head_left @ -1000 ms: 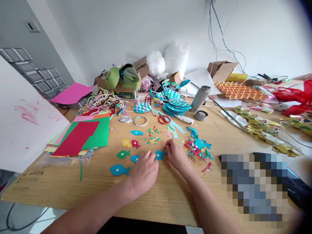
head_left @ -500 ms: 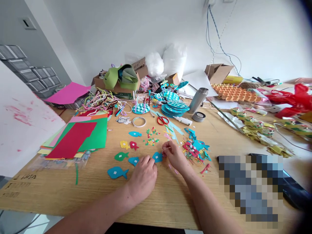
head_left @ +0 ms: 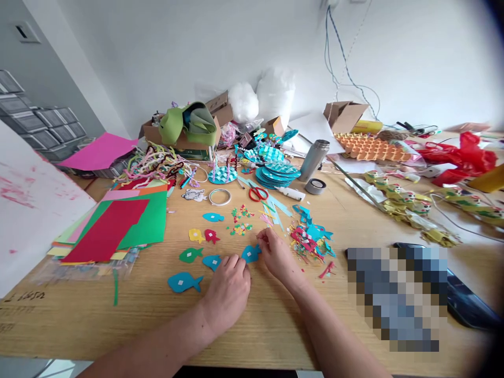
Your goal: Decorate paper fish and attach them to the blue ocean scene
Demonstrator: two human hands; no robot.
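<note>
My left hand (head_left: 228, 286) rests on the table with its fingers curled together, and what they may hold is hidden. Its fingertips are beside a blue paper fish (head_left: 211, 262) and close to a second blue paper fish (head_left: 251, 254), each with a white square on it. Just right of that second fish, my right hand (head_left: 274, 256) is closed, thumb and forefinger pinched; anything between them is too small to make out. A larger blue fish (head_left: 181, 282), a green fish (head_left: 191, 255), a yellow fish (head_left: 196, 235) and a red fish (head_left: 211, 236) lie to the left.
Paper scraps (head_left: 311, 236) are heaped right of my hands. Red-handled scissors (head_left: 258, 194), a tape roll (head_left: 219, 197) and a steel bottle (head_left: 315, 160) stand or lie farther back. Coloured paper sheets (head_left: 153, 220) are stacked at left. Small coloured bits (head_left: 241, 228) lie ahead.
The camera view has turned slightly, so most things appear farther left. My right hand has come a little nearer to me; pink bits seen beside it no longer show. My left hand stays nearly still.
</note>
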